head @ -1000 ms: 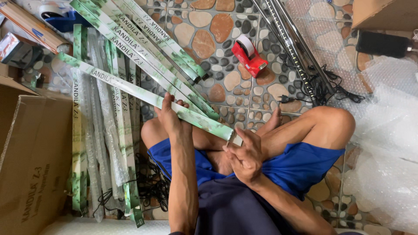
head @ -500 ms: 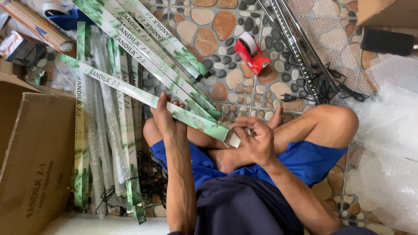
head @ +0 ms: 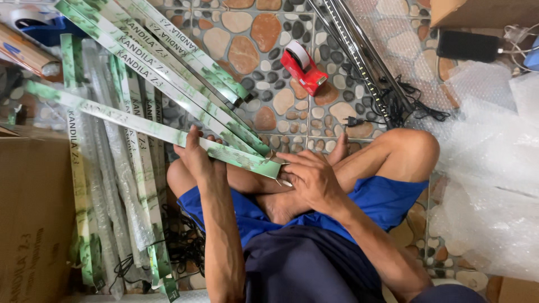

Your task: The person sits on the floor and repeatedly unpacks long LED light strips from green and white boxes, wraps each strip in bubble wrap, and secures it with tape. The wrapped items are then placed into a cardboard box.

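Long green-and-white box [head: 151, 128] lies across your lap, running up-left; your left hand [head: 196, 157] grips mid-length, your right hand [head: 311, 177] pinches its near end.

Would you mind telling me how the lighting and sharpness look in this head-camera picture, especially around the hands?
Head view: soft, even daylight with no hard shadows; the left hand, right hand and long green-and-white box are sharp, without motion blur; mild glare whitens the bubble wrap at right; the cardboard carton at the left edge looks slightly soft.
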